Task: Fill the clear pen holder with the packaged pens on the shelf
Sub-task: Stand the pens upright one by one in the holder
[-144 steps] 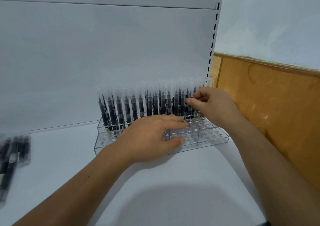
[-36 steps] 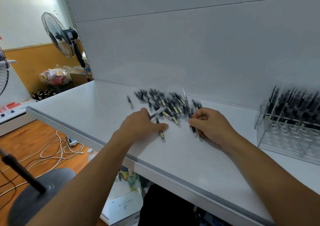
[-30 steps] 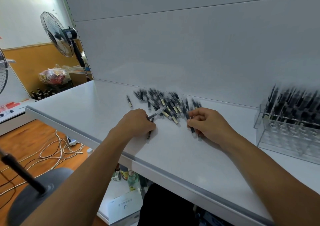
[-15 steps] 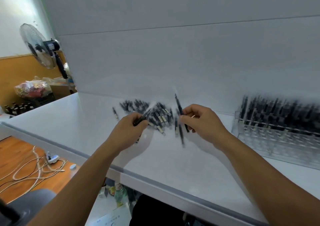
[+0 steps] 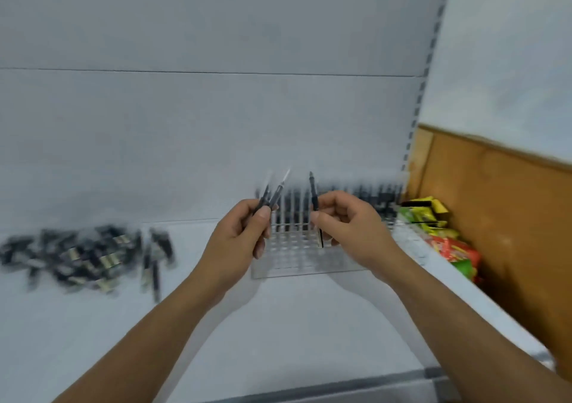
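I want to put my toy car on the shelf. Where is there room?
The bare white shelf in front of the clear pen holder, between the forearms, is free. The left is crowded with the pile of packaged pens; the right edge has colourful packets.

White shelf (image 5: 278, 334) carries loose pens (image 5: 80, 255) and clear holder (image 5: 297, 257).

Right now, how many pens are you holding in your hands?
3, as far as blur allows: two in the left hand, one upright in the right hand, all in front of the pen holder. More may be hidden.
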